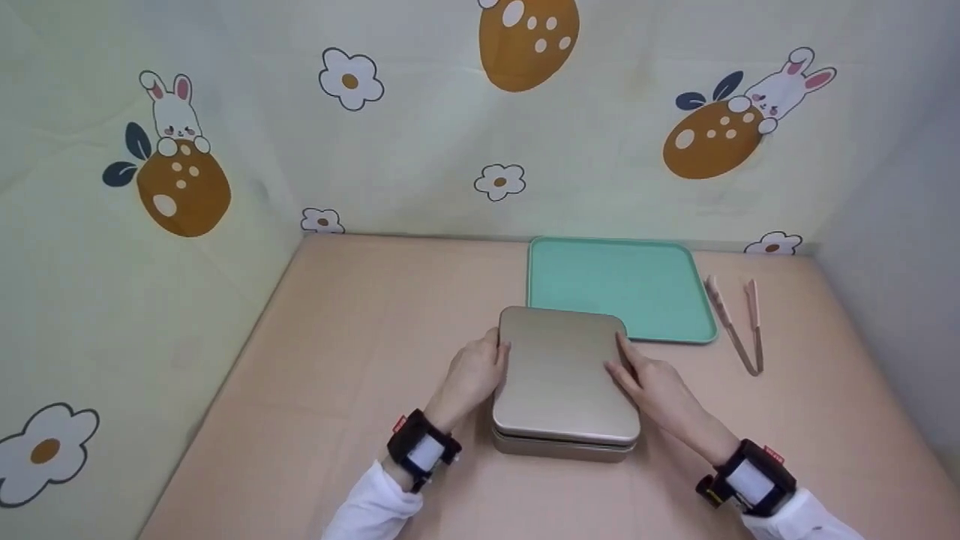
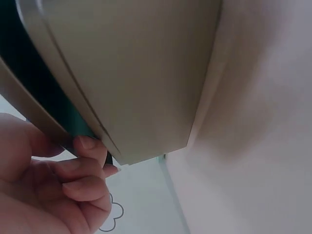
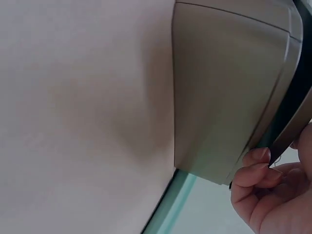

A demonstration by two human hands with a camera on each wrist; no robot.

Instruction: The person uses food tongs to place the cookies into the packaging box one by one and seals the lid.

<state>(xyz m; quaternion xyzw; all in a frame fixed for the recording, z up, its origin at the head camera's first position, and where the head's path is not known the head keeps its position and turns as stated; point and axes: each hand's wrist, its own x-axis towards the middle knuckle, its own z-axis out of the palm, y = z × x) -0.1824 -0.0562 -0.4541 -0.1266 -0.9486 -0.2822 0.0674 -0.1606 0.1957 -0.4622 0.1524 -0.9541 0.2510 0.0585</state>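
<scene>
A champagne-coloured metal tin [image 1: 562,448] stands on the table in the head view, its matching lid [image 1: 566,367] raised slightly off the rim. My left hand [image 1: 474,369] grips the lid's left edge, and my right hand [image 1: 667,394] holds the opposite edge, its thumb on top. From the left wrist, a dark gap with a teal tint shows between the tin's wall [image 2: 141,78] and the lid's edge [image 2: 29,105]; curled fingertips lie beneath that edge. The right wrist view has a similar gap beside the tin's wall [image 3: 219,97]. The tin's contents are hidden.
Behind the tin lies a mint-green tray [image 1: 615,281], its near edge partly covered by the lid in the head view. Pink-tipped tongs [image 1: 739,330] lie spread to the right of the tray. Patterned cloth walls [image 1: 420,150] border the peach tabletop [image 1: 360,322].
</scene>
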